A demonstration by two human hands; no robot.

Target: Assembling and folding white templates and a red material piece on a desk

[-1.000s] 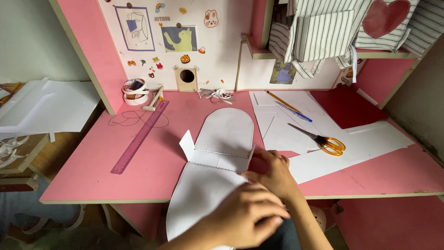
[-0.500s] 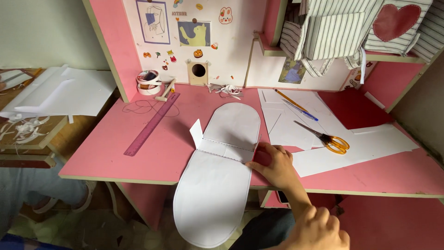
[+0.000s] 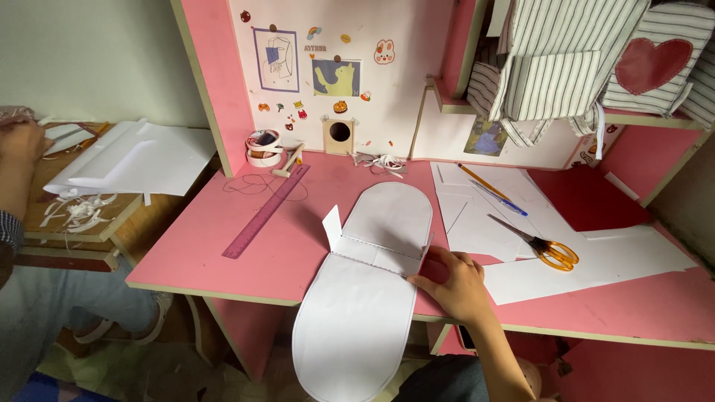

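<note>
Fingers (image 3: pixel 432 262) of right hand (image 3: pixel 458 286) touch smooth, round-ended white card cutout (image 3: pixel 369 286)

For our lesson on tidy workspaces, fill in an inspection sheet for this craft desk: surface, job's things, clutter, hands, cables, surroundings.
Surface: pink wooden desk, partly covered by loose white paper sheets.
Job's things: long white rounded card cut-out, folded across its middle, lower half overhanging the desk edge.
Clutter: orange-handled scissors, purple plastic ruler, yellow pencil, tape rolls, paper scraps.
Hands: right hand rests at the cut-out's right fold tab, fingers touching it; left hand not in view.
Cables: thin thread loop by the ruler.
Surroundings: striped fabric bags on shelf; another person's hand at far left.
</note>
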